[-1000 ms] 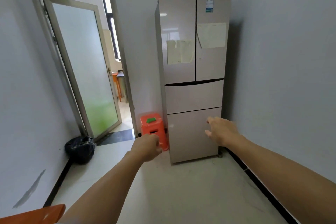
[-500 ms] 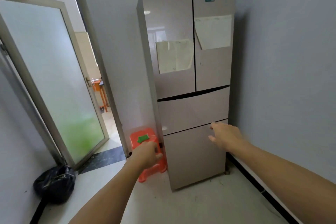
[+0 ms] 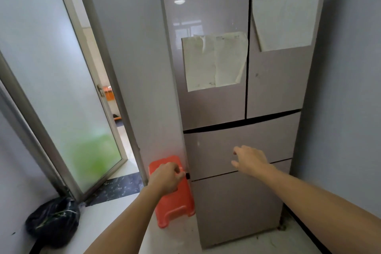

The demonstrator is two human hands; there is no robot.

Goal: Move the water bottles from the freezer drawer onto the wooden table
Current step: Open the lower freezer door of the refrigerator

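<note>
Head view: one fridge (image 3: 208,16) fills the middle, standing against the wall. I count two upper doors side by side and two drawers stacked below them, the top drawer (image 3: 212,150) and the bottom drawer (image 3: 237,212). Both drawers are pushed in flush, so what they hold is hidden from me. Two paper patches are stuck on the doors, one on each: the left paper (image 3: 214,64) and the right paper (image 3: 284,18).

Two bare arms reach forward. My left hand (image 3: 165,177) is curled into a fist at the fridge's left edge, level with the seam between the drawers, and I see nothing held in it. My right hand (image 3: 250,159) has its fingers loose and spread in front of the top drawer, just above that seam; I cannot tell whether it touches the panel.

One orange stool (image 3: 175,208) stands just beside the fridge on the left, partly behind the left hand. One black bag (image 3: 53,220) lies on the floor by one glass door (image 3: 51,78), which stands ajar.
</note>
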